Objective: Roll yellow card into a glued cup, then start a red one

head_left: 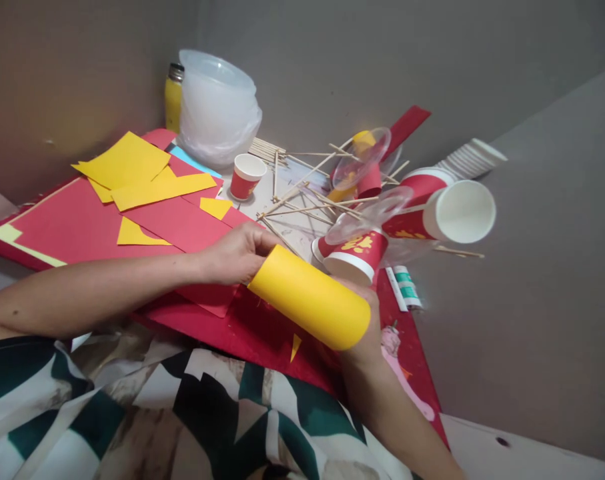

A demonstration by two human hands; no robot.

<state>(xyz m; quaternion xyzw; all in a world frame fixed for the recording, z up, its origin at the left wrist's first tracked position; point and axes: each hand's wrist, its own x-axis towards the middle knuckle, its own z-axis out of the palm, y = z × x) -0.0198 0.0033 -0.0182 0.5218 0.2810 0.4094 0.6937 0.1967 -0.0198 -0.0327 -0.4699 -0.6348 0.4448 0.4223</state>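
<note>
Yellow paper tube (309,298), smooth, slanted, in the grip of left fingers (265,240) and right fingers (367,293).

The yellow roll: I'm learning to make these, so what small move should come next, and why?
Perhaps turn the yellow roll slightly to check its hidden side. The side in view looks smooth and shows no join, while the left hand is at one end and the right hand is behind the other, so a small turn seems manageable.
</note>
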